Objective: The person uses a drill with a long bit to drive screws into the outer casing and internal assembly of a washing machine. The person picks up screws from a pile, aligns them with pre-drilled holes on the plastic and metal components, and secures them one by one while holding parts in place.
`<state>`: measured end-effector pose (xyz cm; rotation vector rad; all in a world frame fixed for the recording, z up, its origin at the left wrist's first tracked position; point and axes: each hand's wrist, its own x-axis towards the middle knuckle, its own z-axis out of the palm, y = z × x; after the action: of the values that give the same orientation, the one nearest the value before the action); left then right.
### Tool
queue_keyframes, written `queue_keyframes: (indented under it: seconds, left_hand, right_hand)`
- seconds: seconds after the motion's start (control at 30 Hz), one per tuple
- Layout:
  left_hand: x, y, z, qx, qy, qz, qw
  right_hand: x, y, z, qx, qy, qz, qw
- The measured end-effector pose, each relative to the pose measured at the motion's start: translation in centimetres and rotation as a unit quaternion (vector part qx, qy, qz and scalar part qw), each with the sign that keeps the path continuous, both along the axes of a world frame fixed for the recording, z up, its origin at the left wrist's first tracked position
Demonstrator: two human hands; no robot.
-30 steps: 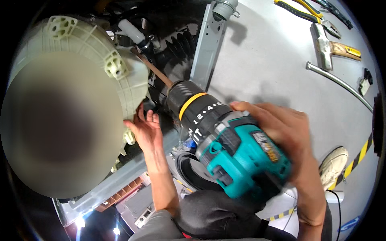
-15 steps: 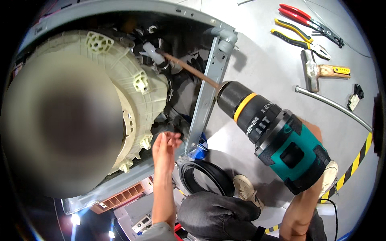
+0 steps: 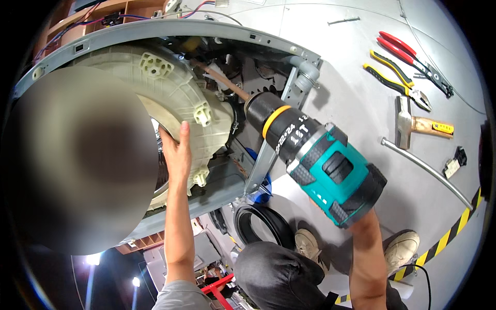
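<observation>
My right hand [image 3: 363,222] holds a teal and black cordless drill [image 3: 330,165], its fingers mostly hidden behind the tool body. A long brown bit [image 3: 222,80] runs from the chuck over the cabinet edge into the gap beside a cream plastic washing machine tub [image 3: 212,129]. The bit's tip lies near the tub's upper right side, beside a whitish part; I cannot tell whether it touches anything. My left hand [image 3: 176,155] grips the rim of the tub's round opening, thumb outside and fingers reaching inside. A blurred round patch hides much of the tub's left side.
The grey metal cabinet [image 3: 266,165] surrounds the tub, with a grey elbow pipe [image 3: 306,77] at its corner. On the floor at right lie red-handled pliers [image 3: 398,46], yellow-black pliers [image 3: 387,70], a hammer [image 3: 404,121] and a metal tube [image 3: 423,169]. A black rubber ring [image 3: 240,222] rests near my knee.
My left hand has moved up and left onto the tub rim. The drill has shifted left, its bit reaching farther into the cabinet. The whole view has also shifted.
</observation>
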<state>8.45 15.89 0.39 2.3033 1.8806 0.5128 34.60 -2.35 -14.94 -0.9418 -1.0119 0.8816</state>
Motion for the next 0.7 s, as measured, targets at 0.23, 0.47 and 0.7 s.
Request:
queue_keyframes:
  seconds: [0.23, 0.47, 0.7]
  left_hand:
    - [0.0, -0.2, -0.2, -0.003, -0.013, -0.003, 1.000]
    - [-0.1, 0.0, -0.3, 0.020, -0.017, -0.008, 1.000]
    - [0.1, 0.1, -0.1, -0.016, -0.031, 0.013, 0.999]
  right_hand:
    - [-0.2, 1.9, 1.1, 0.023, 0.005, 0.024, 0.999]
    - [0.0, 2.1, 1.4, 0.035, -0.016, 0.021, 0.999]
    - [-0.6, 1.4, 2.2, -0.030, -0.008, 0.017, 0.999]
